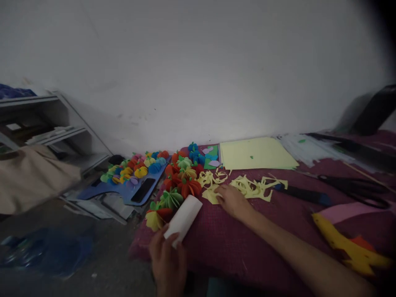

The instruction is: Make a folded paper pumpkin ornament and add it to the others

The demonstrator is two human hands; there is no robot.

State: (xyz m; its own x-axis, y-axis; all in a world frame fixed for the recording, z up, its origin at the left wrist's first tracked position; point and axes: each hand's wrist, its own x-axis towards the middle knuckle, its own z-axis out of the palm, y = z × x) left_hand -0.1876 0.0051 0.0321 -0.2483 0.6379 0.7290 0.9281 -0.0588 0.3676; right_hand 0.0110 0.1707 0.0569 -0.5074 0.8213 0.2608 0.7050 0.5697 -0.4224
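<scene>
My left hand (168, 255) has its fingers closed on the near end of a white paper roll (185, 218), which lies slanted on the cloth by the table's left edge. Bent fingers of my right hand (230, 199) press together on a pale yellow paper piece (210, 195). Curly yellow paper scraps (247, 187) lie just beyond that hand. Along the far side of the roll stand folded paper pumpkins (189, 187) in red, orange, green and yellow. The fingertips of my right hand are partly hidden.
A blue board (122, 196) at left bears many small colourful pumpkins. Yellow sheets (256, 152) lie by the wall. At right are black scissors (352, 185), a dark blue-ended tool (306, 194) and a yellow cut piece (340, 241). Shelves (58, 136) stand far left.
</scene>
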